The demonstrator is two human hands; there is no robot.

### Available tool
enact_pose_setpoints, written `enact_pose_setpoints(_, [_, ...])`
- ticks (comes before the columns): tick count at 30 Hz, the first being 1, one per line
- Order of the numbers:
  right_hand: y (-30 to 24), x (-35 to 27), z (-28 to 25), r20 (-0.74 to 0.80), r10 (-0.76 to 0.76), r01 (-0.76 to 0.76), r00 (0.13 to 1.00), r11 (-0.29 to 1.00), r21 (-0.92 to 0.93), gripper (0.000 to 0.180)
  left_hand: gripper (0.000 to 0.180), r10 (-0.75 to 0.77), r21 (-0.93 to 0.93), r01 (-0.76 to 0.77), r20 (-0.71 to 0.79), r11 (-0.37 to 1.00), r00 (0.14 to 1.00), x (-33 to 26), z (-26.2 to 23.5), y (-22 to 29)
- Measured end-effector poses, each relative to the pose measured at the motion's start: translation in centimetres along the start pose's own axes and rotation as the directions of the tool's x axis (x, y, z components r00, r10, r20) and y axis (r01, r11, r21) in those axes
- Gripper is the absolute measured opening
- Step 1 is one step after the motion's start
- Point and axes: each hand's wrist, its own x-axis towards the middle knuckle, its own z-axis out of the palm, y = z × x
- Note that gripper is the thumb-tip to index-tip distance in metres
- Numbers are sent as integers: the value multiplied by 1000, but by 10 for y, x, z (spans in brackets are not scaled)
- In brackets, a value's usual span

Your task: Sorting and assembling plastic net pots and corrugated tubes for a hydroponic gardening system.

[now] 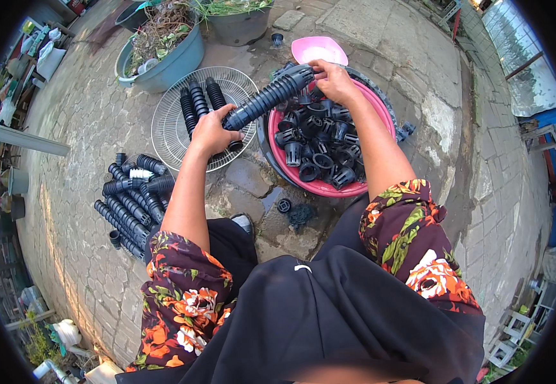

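A long stack of nested black plastic net pots (271, 97) is held slanting between my two hands, its right end higher. My left hand (212, 132) is closed around the lower left end, over a round white wire rack (163, 137). At the upper right end, the fingers of my right hand (334, 82) grip the rim of the last pot. Several similar black stacks (198, 97) lie in the wire rack. Under my right forearm, a pinkish-red basin (388, 115) holds many loose black net pots (321, 142).
More black stacks (127, 208) are heaped on the paving at left. A pink bowl (310, 50) sits beyond the basin. Near my feet lie one loose net pot (284, 205) and a dark mesh clump (301, 216). A blue-grey planter (175, 67) stands behind the rack.
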Motion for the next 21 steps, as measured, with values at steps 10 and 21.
enact_pose_setpoints(10, [40,-22,23,189,181,-35,965,806,-590,27,68,3,21,-2,-19,1000,1000,-1,-2,1])
enact_pose_setpoints(21, [25,-9,-14,159,513,-327,843,254,910,34,67,96,-97,-95,10,991,995,2,4,5])
